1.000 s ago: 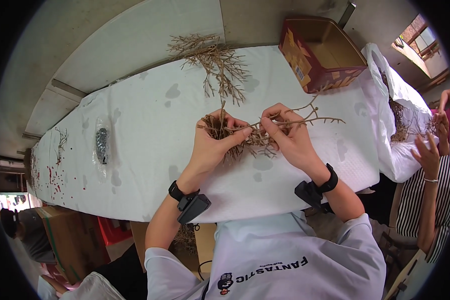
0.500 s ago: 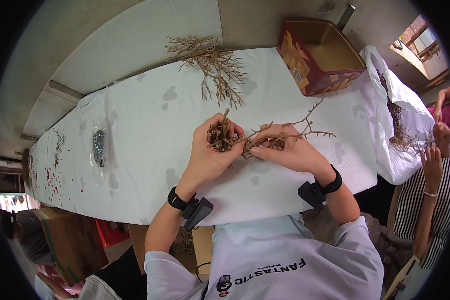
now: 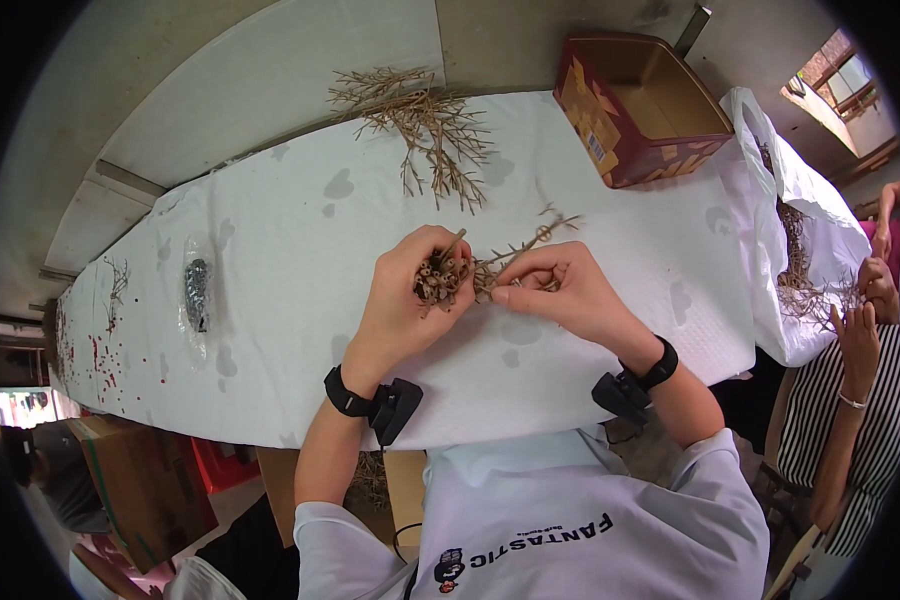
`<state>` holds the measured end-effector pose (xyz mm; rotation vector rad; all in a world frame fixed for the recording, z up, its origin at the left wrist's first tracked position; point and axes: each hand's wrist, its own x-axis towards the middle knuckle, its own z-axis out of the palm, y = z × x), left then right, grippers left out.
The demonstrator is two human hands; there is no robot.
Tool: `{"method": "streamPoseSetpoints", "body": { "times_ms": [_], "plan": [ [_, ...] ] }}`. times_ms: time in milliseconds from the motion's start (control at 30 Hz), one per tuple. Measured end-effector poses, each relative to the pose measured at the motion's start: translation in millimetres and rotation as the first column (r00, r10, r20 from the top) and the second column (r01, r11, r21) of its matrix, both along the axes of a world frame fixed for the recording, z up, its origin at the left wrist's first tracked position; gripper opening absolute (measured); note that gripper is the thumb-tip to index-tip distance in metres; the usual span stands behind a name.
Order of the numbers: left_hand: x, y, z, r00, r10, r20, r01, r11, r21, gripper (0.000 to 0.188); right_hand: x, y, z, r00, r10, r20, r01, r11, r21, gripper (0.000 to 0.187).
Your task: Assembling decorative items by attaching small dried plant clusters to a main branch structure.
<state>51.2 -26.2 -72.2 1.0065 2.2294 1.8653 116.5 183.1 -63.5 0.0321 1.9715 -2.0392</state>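
My left hand (image 3: pixel 390 290) is closed around a bundle of dry brown twigs (image 3: pixel 436 283), whose blunt stem ends face up beside the thumb. Close on its right, my right hand (image 3: pixel 565 288) pinches with thumb and forefinger at thin twig stems along the bundle's right side. A branching twig (image 3: pixel 542 233) sticks out up and to the right between the two hands. Its lower end is hidden by my fingers, so I cannot tell whether it belongs to the bundle. Beyond my hands, a loose heap of similar branched twigs (image 3: pixel 425 120) lies at the table's far edge.
A dark red box (image 3: pixel 610 160) stands far right, beside a white bag (image 3: pixel 755 235) of twigs. Another person's hands (image 3: pixel 858 345) work at that bag. A clear-wrapped dark packet (image 3: pixel 199 295), a small twig (image 3: pixel 118 280) and red bits (image 3: pixel 105 355) lie left. Cardboard boxes (image 3: pixel 150 490) stand below.
The branching twig that reached right over my right hand now points up between my hands, its tip farther left. My right fingers have shifted to a pinch beside the bundle.
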Motion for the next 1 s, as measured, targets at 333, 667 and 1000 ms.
{"method": "streamPoseSetpoints", "body": {
  "times_ms": [333,667,1000],
  "plan": [
    [3,-3,10,0.984,-0.077,0.158,0.071,0.997,0.043,0.020,1,7,-3,0.999,-0.027,0.028,0.036,0.921,-0.387,0.005],
    [1,-5,-3,0.997,-0.036,-0.063,0.036,0.999,-0.001,0.018,-4,7,-3,0.961,0.047,0.273,0.089,0.882,-0.463,0.006],
    [1,0,-7,0.980,-0.011,-0.201,0.009,1.000,-0.011,0.019,-1,6,6,0.951,0.141,0.275,-0.036,0.935,-0.354,0.023]
  ]
}}
